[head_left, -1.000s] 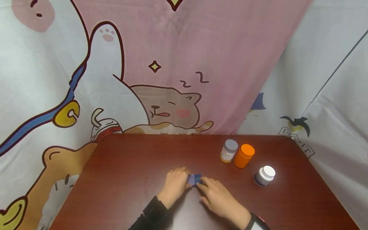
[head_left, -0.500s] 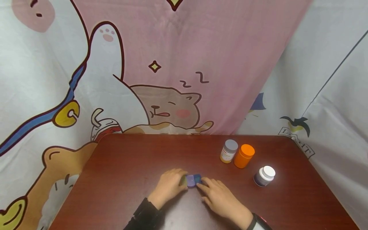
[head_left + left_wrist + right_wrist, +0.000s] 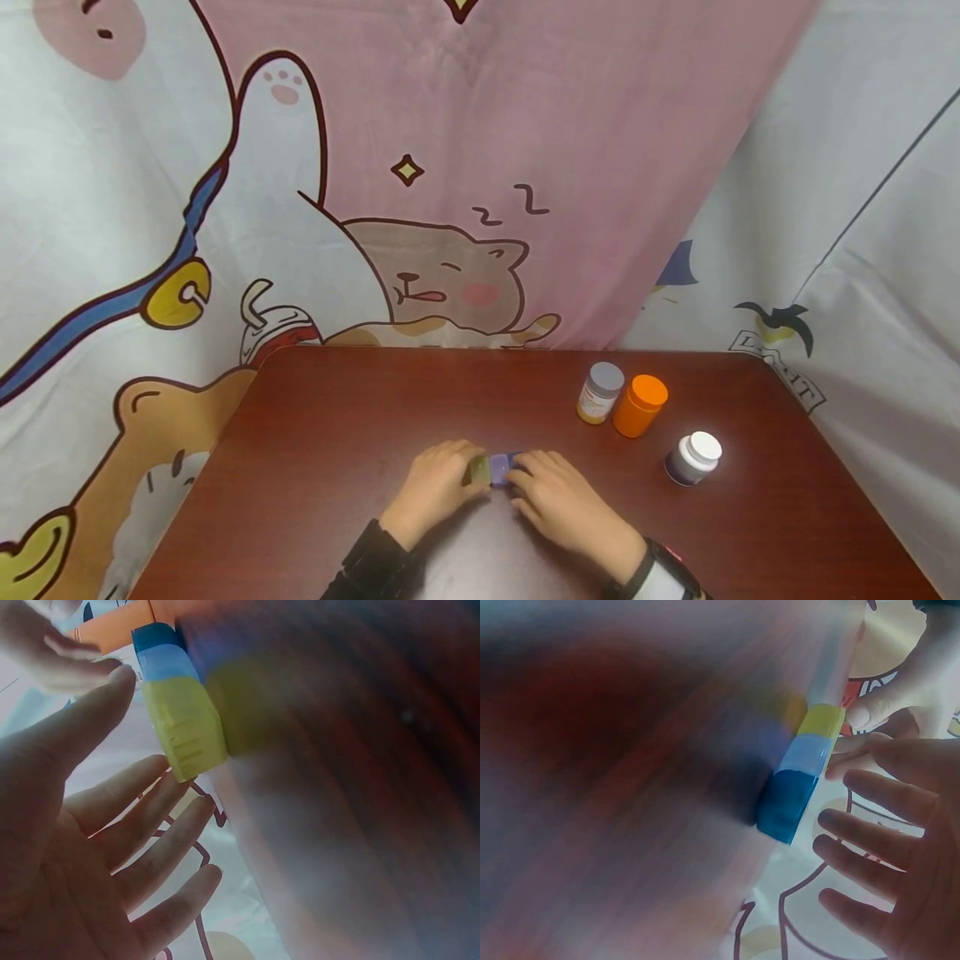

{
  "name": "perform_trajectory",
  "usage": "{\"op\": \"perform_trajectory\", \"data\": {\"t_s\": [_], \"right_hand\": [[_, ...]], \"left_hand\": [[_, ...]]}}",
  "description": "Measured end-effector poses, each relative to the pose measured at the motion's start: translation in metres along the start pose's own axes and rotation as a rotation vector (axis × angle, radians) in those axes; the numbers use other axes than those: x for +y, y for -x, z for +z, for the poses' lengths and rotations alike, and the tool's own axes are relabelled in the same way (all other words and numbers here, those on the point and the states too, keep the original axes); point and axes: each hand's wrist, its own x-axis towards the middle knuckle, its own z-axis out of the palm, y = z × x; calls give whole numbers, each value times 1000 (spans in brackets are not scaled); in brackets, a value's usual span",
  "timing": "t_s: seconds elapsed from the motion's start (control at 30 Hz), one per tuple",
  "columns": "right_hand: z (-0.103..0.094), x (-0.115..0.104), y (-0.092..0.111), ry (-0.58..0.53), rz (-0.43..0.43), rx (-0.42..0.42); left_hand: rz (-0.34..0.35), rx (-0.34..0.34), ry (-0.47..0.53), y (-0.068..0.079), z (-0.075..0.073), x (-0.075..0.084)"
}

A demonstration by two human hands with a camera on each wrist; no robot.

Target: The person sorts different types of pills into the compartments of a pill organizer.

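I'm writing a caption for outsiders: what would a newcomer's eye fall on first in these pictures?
Probably the huge cartoon backdrop first, its sleeping animal printed just above the far edge of the table. Next, the vivid orange bottle at the right rear, beside a grey-capped bottle. Then the small yellow-green, purple and blue block near the front middle, between the left hand and right hand.

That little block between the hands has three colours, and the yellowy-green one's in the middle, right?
Not quite: the yellowy-green part sits at the end by the left hand, and the purple part is in the middle, as the head view shows. The little block does have three colours.
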Motion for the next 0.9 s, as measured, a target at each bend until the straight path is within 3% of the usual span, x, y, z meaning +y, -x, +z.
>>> {"op": "perform_trajectory", "data": {"t_s": [0.23, 0.5, 0.67, 0.9], "right_hand": [[3, -8, -24, 31, -22, -9], [17, -14, -39, 153, -43, 117], [23, -15, -42, 174, -34, 152], [25, -12, -47, 166, -48, 175]], "left_hand": [[-3, 6, 8, -1, 1, -2], [-14, 6, 45, -1, 3, -4], [-20, 9, 68, -1, 3, -5], [-5, 76, -8, -1, 6, -2]]}}
